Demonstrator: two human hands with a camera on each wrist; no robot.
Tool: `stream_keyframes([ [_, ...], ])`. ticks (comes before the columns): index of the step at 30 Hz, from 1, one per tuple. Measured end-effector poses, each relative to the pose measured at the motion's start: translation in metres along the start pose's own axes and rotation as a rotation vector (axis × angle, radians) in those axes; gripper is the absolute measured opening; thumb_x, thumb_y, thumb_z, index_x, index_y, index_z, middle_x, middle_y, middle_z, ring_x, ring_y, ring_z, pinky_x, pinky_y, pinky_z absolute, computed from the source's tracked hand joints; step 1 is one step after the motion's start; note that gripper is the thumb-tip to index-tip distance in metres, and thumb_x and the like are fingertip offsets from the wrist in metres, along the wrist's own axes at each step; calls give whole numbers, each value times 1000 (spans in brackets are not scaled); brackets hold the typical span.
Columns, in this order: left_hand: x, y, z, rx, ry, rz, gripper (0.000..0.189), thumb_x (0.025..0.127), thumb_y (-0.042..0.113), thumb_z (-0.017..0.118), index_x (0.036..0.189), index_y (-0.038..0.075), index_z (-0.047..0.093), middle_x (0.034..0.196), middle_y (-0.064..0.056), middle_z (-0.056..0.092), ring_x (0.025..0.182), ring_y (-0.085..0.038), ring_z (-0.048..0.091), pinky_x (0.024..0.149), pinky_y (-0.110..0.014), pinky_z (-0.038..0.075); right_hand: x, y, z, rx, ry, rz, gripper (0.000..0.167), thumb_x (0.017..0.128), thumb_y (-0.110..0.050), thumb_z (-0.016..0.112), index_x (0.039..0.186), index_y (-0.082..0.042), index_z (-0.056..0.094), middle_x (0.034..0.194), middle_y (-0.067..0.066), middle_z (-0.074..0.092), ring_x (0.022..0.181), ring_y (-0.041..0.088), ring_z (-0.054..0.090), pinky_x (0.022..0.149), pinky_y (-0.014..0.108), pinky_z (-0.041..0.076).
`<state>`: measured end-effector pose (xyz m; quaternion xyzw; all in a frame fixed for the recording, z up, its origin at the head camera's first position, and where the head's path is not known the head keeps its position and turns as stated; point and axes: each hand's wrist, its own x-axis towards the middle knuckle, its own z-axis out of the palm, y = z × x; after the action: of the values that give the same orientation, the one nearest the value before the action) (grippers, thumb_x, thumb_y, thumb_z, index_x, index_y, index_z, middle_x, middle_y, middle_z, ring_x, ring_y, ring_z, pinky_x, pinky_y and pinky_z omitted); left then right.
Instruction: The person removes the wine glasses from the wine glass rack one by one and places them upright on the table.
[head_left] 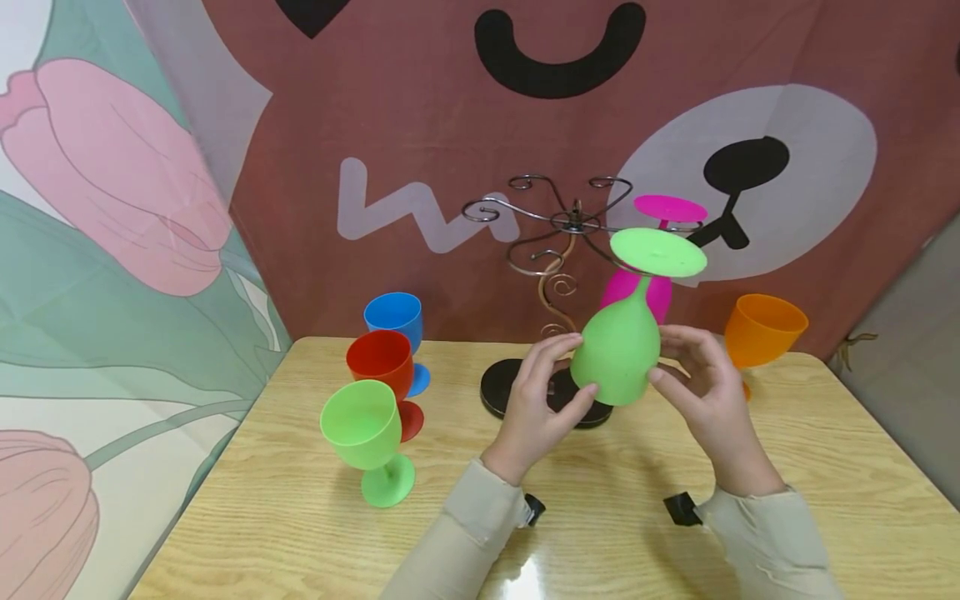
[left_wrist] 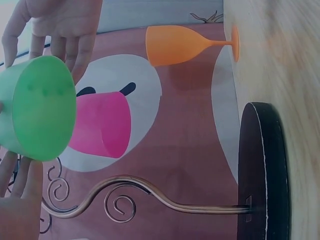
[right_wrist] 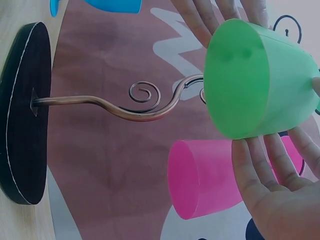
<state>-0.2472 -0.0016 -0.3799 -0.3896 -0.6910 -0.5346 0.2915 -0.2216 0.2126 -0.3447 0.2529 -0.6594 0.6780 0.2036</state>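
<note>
Both hands hold one green plastic goblet point(head_left: 618, 354) upside down above the table, its foot tipped up toward the right. My left hand point(head_left: 534, 400) pinches the bowl from the left side between thumb and fingers. On the other side, my right hand point(head_left: 708, 404) grips the bowl with thumb in front and fingers behind. Just behind stands a metal scroll-armed glass rack point(head_left: 576, 221). A pink goblet point(head_left: 670, 208) hangs inverted from its right arm, partly hidden by the green one. The right wrist view shows the green bowl's open mouth point(right_wrist: 235, 80) facing the rack's base.
At the left, a blue goblet point(head_left: 393, 312), a red goblet point(head_left: 380, 364) and another green goblet point(head_left: 362, 429) stand upright in a row. An orange goblet point(head_left: 765, 329) stands at the right rear. The rack's round black base point(head_left: 501, 392) sits on the wooden table point(head_left: 300, 533).
</note>
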Motion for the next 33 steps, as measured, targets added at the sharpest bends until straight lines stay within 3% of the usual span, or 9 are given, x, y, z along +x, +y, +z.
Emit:
stream_keyframes([
  [13,-2,-1,1,-49,21,-37,59,88,0,74,140,1,48,140,-21,47,132,-31,49,99,-34,54,0,1,3,-37,1,-5,46,91,18,59,136,9,55,126,8,64,112,18,62,95,21,53],
  [23,-4,-1,1,-86,23,-90,58,92,5,71,144,4,46,142,-20,45,130,-29,50,100,-35,53,-1,1,7,-131,55,47,43,95,10,61,137,3,58,125,4,65,108,15,63,91,17,53],
  [33,0,6,0,-121,19,-119,57,94,4,69,146,4,46,143,-20,43,130,-30,50,107,-37,49,0,1,9,-145,112,92,39,96,10,60,134,4,60,121,3,67,102,15,64,85,16,54],
])
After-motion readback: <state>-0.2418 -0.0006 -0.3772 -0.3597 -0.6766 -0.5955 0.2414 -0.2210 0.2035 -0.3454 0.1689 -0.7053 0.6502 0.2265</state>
